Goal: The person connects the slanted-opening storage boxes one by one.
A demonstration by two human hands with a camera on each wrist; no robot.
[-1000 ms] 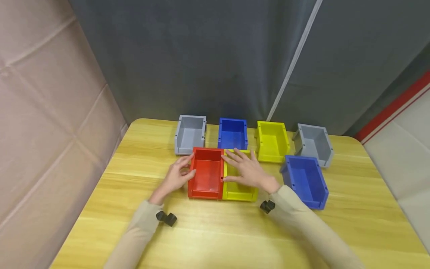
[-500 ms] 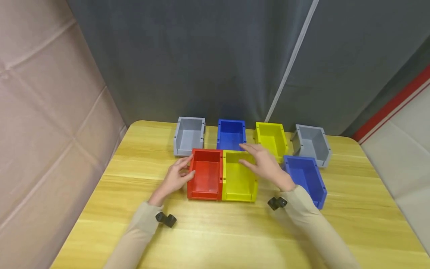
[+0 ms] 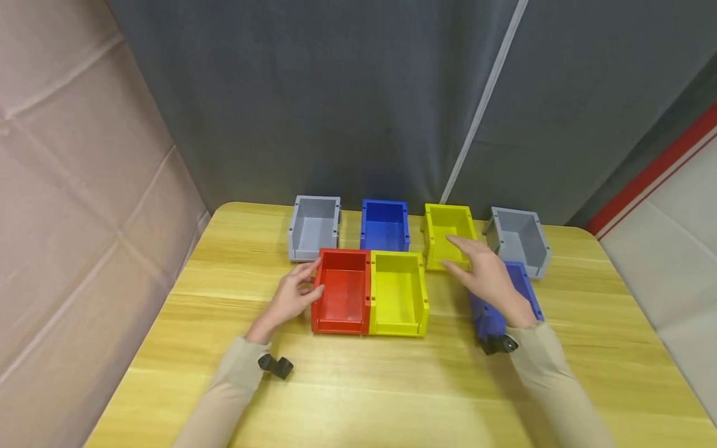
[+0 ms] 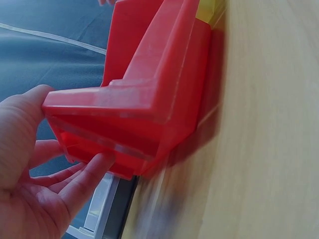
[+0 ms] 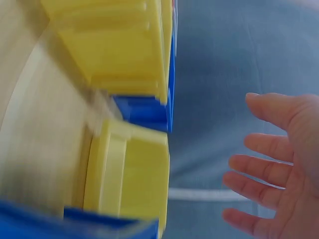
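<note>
My left hand [image 3: 290, 300] grips the left wall of a red plastic storage bin [image 3: 343, 292], thumb at the rim and fingertips against the outer side in the left wrist view. Pressed flush against that bin's right side is a yellow bin [image 3: 396, 292], with no hand on it. My right hand [image 3: 488, 280] hovers with fingers extended and holds nothing. From the head view it partly covers a second yellow bin [image 3: 445, 230] in the back row and a blue bin [image 3: 523, 287] at the right. The right wrist view shows its fingers [image 5: 259, 169] spread, apart from the bins.
Along the back edge of the wooden table [image 3: 358, 386] stand a grey bin [image 3: 315, 233], a blue bin [image 3: 384, 231] and another grey bin [image 3: 518, 239] at the right. A dark curtain [image 3: 313, 93] hangs behind the table.
My right hand has lifted off the front yellow bin and moved right, over toward the blue bin. The left hand stays on the red bin.
</note>
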